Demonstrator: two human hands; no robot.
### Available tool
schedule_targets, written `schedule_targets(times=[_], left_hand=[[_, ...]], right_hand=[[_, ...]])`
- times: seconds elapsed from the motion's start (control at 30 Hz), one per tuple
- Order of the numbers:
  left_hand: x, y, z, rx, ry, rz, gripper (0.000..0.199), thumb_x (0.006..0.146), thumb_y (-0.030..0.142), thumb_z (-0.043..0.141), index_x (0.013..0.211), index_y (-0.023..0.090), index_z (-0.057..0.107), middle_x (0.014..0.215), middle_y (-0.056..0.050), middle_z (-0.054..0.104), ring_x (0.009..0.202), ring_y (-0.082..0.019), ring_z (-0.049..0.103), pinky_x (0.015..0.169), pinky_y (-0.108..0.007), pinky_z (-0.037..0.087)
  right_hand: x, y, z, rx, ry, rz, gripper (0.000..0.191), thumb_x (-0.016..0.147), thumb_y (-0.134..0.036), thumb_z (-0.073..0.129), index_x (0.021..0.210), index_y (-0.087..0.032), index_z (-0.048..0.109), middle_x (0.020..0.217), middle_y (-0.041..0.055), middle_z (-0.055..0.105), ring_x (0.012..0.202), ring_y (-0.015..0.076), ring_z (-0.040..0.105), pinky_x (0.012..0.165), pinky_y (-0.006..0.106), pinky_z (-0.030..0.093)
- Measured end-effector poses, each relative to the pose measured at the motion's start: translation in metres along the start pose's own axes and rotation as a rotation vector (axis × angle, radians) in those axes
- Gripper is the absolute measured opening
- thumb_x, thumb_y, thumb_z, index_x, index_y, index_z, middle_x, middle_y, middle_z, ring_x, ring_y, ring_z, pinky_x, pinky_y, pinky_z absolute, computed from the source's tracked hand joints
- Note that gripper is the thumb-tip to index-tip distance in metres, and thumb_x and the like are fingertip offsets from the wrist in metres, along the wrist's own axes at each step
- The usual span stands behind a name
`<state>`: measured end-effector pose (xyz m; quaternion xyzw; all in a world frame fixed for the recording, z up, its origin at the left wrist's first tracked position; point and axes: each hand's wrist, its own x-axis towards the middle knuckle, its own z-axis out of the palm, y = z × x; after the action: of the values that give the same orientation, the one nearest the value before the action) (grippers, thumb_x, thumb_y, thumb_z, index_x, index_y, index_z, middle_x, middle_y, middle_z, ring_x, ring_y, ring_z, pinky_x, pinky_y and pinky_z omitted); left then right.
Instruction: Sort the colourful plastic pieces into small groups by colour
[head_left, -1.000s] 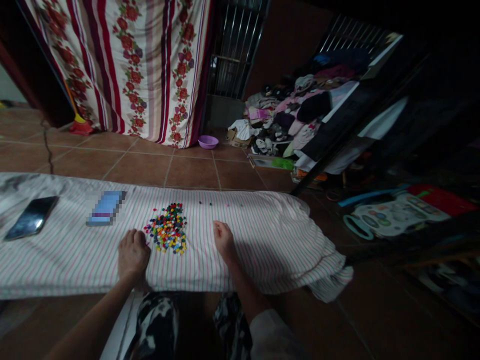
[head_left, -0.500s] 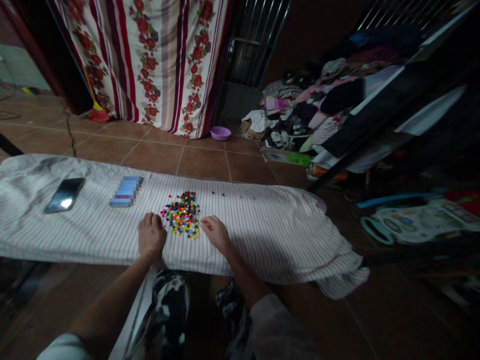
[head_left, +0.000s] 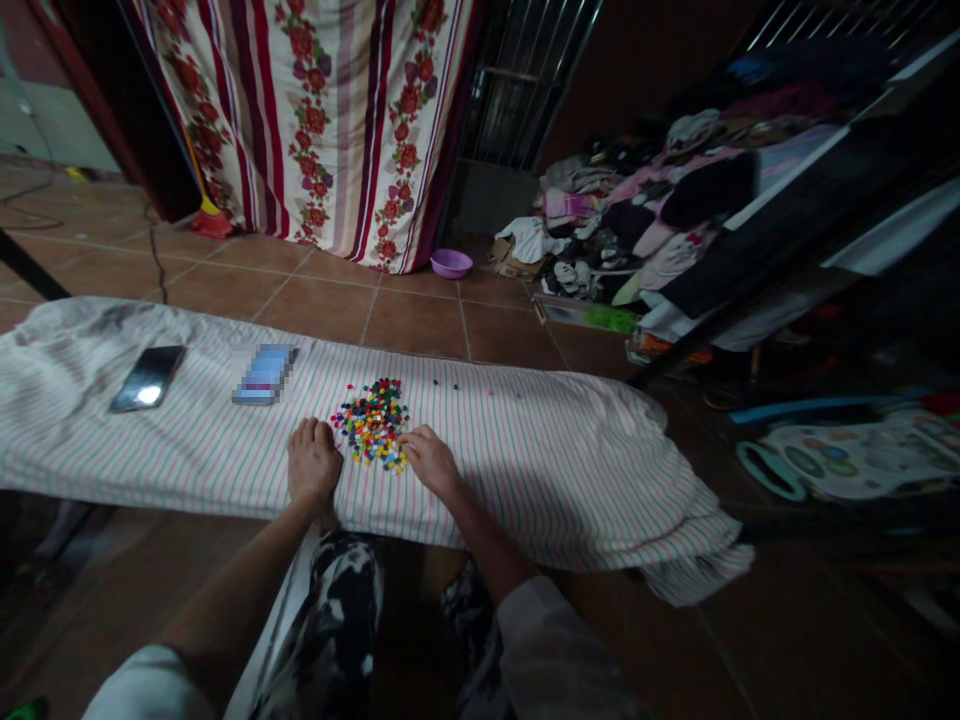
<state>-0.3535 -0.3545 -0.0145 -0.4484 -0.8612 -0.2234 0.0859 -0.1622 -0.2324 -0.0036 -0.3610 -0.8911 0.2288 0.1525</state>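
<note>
A heap of small multicoloured pieces (head_left: pixel 375 418), too small to name, lies on a striped cloth (head_left: pixel 570 450). Just left of the heap, my left hand (head_left: pixel 313 462) rests on the cloth with its fingers curled under; whatever they hold, if anything, is hidden. My right hand (head_left: pixel 429 458) is at the heap's right edge, thumb and forefinger pinched together at the pieces. What lies between those fingertips is too small to make out. Beyond my right hand, several single pieces, among them a dark green one (head_left: pixel 456 387) and a pink one (head_left: pixel 490 392), sit spaced in a row.
Left on the cloth lie a dark phone (head_left: pixel 148 379) and a second phone (head_left: pixel 264 374) with a blurred screen. Across the tiled floor are a purple basin (head_left: pixel 451 264), a floral curtain (head_left: pixel 307 120) and piled clothes (head_left: pixel 637 210). A dark slanting bar (head_left: pixel 675 345) stands at the right.
My right hand has shifted slightly left, its fingertips now over the heap's edge. My left hand keeps its place beside the heap. The whole view has shifted a little.
</note>
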Motion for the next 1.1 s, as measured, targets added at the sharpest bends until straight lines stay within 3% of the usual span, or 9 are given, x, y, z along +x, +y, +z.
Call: schedule_targets(times=[0.33, 0.6, 0.8, 0.97, 1.1], left_hand=[[-0.001, 0.0, 0.0, 0.031, 0.019, 0.012, 0.023, 0.082, 0.013, 0.044, 0.1, 0.014, 0.058, 0.123, -0.017, 0.059, 0.126, -0.031, 0.048, 0.107, -0.045, 0.038], [0.001, 0.004, -0.008, 0.047, -0.013, 0.014, 0.019, 0.083, 0.014, 0.043, 0.096, 0.015, 0.057, 0.111, -0.016, 0.061, 0.116, -0.03, 0.053, 0.1, -0.044, 0.042], [0.0, 0.004, -0.008, 0.038, -0.013, 0.019, 0.019, 0.082, 0.014, 0.043, 0.095, 0.017, 0.056, 0.114, -0.015, 0.06, 0.118, -0.03, 0.052, 0.101, -0.044, 0.041], [-0.001, 0.002, -0.004, 0.022, 0.001, 0.022, 0.021, 0.081, 0.014, 0.044, 0.098, 0.016, 0.056, 0.119, -0.017, 0.059, 0.123, -0.031, 0.05, 0.104, -0.045, 0.039], [-0.001, 0.001, -0.003, 0.012, 0.011, 0.023, 0.023, 0.081, 0.014, 0.044, 0.1, 0.017, 0.057, 0.121, -0.017, 0.059, 0.125, -0.031, 0.049, 0.105, -0.046, 0.039]], right_hand=[[0.017, -0.008, -0.014, -0.071, -0.118, -0.055, 0.014, 0.091, -0.021, 0.059, 0.1, -0.024, 0.069, 0.099, 0.0018, 0.061, 0.088, 0.0141, 0.059, 0.075, 0.023, 0.043], [0.01, -0.001, -0.005, 0.075, 0.05, -0.164, 0.009, 0.089, -0.016, 0.055, 0.09, -0.021, 0.063, 0.094, 0.0018, 0.063, 0.088, 0.0135, 0.06, 0.078, 0.023, 0.045], [0.013, 0.023, -0.002, 0.158, 0.207, 0.026, 0.009, 0.085, -0.019, 0.055, 0.09, -0.022, 0.061, 0.083, -0.0004, 0.065, 0.074, 0.0135, 0.061, 0.07, 0.023, 0.045], [0.016, 0.053, -0.01, 0.138, 0.343, 0.173, 0.013, 0.086, -0.019, 0.052, 0.093, -0.021, 0.062, 0.09, 0.0027, 0.068, 0.076, 0.0143, 0.064, 0.074, 0.025, 0.048], [0.015, 0.067, -0.018, 0.087, 0.372, 0.236, 0.017, 0.085, -0.016, 0.051, 0.096, -0.02, 0.064, 0.093, 0.0048, 0.069, 0.078, 0.0151, 0.065, 0.077, 0.027, 0.05]])
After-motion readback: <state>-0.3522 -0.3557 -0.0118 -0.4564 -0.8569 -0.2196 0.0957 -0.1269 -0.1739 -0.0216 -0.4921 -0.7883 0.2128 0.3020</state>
